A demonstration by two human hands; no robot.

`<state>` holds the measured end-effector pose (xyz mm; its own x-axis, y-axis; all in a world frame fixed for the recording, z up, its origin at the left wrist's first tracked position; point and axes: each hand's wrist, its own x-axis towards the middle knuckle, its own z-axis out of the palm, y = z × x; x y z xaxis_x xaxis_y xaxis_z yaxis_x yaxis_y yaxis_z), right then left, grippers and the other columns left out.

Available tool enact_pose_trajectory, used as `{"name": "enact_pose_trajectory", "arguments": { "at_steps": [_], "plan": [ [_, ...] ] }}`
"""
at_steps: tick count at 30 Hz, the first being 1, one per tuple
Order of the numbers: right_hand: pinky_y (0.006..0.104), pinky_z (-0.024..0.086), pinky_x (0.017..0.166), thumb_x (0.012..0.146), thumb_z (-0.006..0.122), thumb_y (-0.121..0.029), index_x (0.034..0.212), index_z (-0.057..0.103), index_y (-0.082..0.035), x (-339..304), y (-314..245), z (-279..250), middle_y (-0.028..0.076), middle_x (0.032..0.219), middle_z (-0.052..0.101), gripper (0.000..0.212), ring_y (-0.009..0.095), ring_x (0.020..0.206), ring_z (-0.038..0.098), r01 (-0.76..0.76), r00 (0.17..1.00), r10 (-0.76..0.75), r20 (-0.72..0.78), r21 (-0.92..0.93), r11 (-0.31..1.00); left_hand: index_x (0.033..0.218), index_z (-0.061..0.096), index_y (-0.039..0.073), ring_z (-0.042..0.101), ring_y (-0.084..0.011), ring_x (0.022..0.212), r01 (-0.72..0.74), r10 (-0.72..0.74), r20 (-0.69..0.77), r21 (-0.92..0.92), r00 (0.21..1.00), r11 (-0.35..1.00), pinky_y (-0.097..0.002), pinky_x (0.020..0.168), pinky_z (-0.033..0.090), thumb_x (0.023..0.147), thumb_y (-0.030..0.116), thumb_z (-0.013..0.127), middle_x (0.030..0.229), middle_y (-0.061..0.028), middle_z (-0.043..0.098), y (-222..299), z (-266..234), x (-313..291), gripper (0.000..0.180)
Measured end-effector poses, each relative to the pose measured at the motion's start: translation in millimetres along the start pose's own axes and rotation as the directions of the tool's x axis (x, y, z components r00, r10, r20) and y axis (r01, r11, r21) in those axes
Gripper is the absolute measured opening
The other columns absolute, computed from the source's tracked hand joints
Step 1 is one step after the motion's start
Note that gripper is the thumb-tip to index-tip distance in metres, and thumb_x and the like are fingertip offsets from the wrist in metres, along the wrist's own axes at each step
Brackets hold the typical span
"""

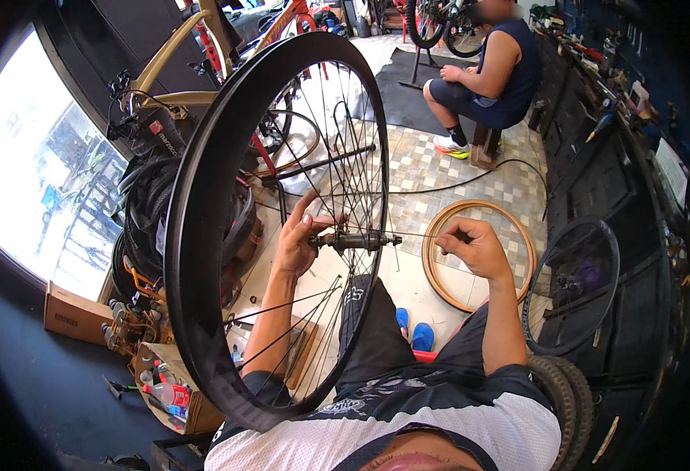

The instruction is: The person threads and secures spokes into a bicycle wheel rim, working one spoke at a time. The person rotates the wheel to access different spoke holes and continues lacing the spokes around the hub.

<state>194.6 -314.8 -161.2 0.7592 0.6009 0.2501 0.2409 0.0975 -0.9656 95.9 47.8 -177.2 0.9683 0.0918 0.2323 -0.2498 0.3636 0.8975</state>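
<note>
A black deep-section bicycle wheel rim stands upright in front of me, tilted, partly laced with thin dark spokes. At its middle lies a dark hub. My left hand reaches in among the spokes, closed round the hub's left end. To the right of the wheel, my right hand pinches a single thin spoke between thumb and fingers. That spoke runs nearly level toward the hub's right end; whether it passes through the flange is too small to tell. Several loose spokes hang below the hub.
A tan-rimmed tire lies on the floor beyond my right hand. Bike frames and black tires crowd the left, above a cardboard box with bottles. A seated person is at the far right, beside a tool-covered bench.
</note>
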Motion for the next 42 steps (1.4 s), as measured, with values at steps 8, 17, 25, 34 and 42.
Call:
{"name": "enact_pose_trajectory", "arguments": {
  "at_steps": [8,17,25,34,42],
  "plan": [
    [0.0293,0.047,0.061,0.095,0.079,-0.023,0.091,0.077,-0.002,17.4,-37.2,17.2,0.005,0.075,0.071,0.021,0.012,0.067,0.062,0.047,0.999,-0.034,0.038,-0.406,0.913,0.169,-0.001,0.012,0.074,-0.0311,0.107,-0.165,0.157,-0.114,-0.063,0.981,0.984,-0.0406,0.09,0.06,0.102,0.022,0.066,0.112,-0.0255,0.076,-18.7,1.3,-8.1,0.095],
    [0.0371,0.051,0.068,0.089,0.083,-0.035,0.09,0.078,-0.006,39.0,-31.0,33.0,0.01,0.082,0.074,0.03,0.025,0.074,0.069,0.169,0.977,-0.09,0.193,-0.443,0.88,0.166,-0.02,0.022,0.077,-0.0283,0.094,-0.284,0.279,-0.297,0.028,0.913,0.959,-0.0372,0.078,0.064,0.106,0.015,0.065,0.151,-0.0363,0.05,-29.6,19.9,-22.5,0.105],
    [0.0394,0.052,0.075,0.081,0.089,-0.043,0.088,0.077,-0.007,78.3,-30.5,39.5,0.009,0.084,0.073,0.039,0.026,0.08,0.068,0.228,0.918,-0.035,0.396,-0.453,0.862,0.164,0.028,0.002,0.077,-0.0274,0.093,-0.061,0.033,-0.274,-0.095,0.961,0.994,-0.0264,0.057,0.057,0.109,0.034,0.061,0.126,-0.0243,0.072,-24.2,8.0,-20.6,0.071],
    [0.0295,0.046,0.068,0.084,0.089,-0.038,0.114,0.068,-0.01,73.8,-35.6,61.6,0.0,0.107,0.071,0.046,0.011,0.081,0.057,0.137,0.953,-0.064,0.295,-0.234,0.962,0.115,0.056,0.006,0.078,-0.0207,0.081,-0.046,0.064,-0.328,0.063,0.942,0.997,-0.026,0.049,0.053,0.114,0.034,0.051,0.1,-0.0169,0.077,-9.4,7.2,-17.0,0.028],
    [0.0324,0.046,0.065,0.087,0.076,-0.019,0.111,0.064,-0.009,72.2,-31.5,76.6,0.003,0.102,0.07,0.028,0.013,0.068,0.054,0.232,0.933,-0.172,0.317,-0.162,0.959,0.112,0.059,0.004,0.073,-0.0239,0.072,-0.165,0.155,-0.426,0.012,0.891,0.986,-0.0338,0.069,0.06,0.112,0.033,0.055,0.086,-0.0143,0.073,-2.1,-15.4,-5.8,0.029]
  ]
}}
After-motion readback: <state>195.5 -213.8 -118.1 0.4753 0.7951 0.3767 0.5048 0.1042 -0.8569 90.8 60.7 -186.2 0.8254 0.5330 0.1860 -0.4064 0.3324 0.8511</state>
